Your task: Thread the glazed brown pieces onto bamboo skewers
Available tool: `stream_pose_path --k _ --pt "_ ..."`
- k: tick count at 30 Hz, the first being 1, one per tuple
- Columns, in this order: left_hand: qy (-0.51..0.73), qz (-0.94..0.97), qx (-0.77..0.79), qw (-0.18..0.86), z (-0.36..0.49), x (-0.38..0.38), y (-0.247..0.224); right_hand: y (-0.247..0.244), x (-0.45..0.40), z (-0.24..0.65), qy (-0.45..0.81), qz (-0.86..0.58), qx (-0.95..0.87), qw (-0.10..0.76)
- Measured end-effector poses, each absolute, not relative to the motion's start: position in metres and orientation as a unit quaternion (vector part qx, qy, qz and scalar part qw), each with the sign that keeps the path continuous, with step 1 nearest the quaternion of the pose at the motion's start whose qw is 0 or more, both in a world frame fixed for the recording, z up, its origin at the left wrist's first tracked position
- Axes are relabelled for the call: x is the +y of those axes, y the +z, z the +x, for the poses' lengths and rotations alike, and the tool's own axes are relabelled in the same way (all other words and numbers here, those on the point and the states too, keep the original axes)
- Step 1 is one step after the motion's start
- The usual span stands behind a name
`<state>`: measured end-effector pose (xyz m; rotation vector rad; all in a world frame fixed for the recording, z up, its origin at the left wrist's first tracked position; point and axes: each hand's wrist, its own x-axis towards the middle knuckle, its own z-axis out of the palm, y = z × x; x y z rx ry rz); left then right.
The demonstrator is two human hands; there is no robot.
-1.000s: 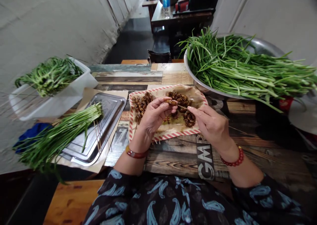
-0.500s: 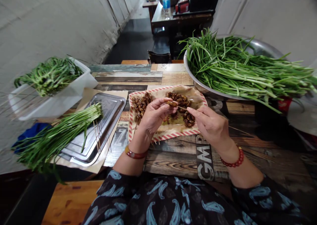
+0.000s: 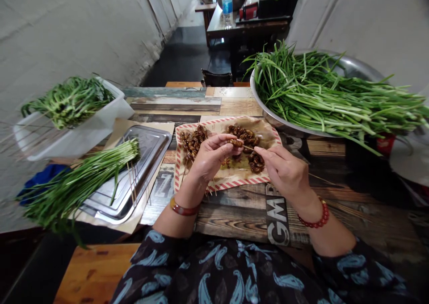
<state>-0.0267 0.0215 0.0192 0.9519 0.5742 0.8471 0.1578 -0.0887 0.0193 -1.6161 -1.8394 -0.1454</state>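
Between thumb and fingers, my left hand holds a glossy brown pupa-like piece above a striped paper sheet. My right hand pinches a thin wooden skewer, whose far end meets the piece. On the paper lie a brown pile at the left, partly behind my left hand, and more brown pieces behind my hands. A smaller cluster sits beside my right fingertips. Skewer ends poke out past the paper's near edge.
Green stalks lie across a metal tray at the left, beside a white plastic bin of skewered greens. A large metal bowl heaped with long greens stands at the right. Loose skewers lie near my right wrist.
The brown piece and the skewer are slightly farther right in the picture, with the skewer's visible length a little shorter. My hands keep their holds, and the whole view has shifted slightly.
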Motion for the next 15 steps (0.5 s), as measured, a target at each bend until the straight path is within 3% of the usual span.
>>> stream_pose_path --k 15 --pt "0.367 0.48 0.287 0.743 -0.0215 0.0151 0.0237 0.0182 -0.0885 0.1589 -0.067 -0.61 -0.72 0.324"
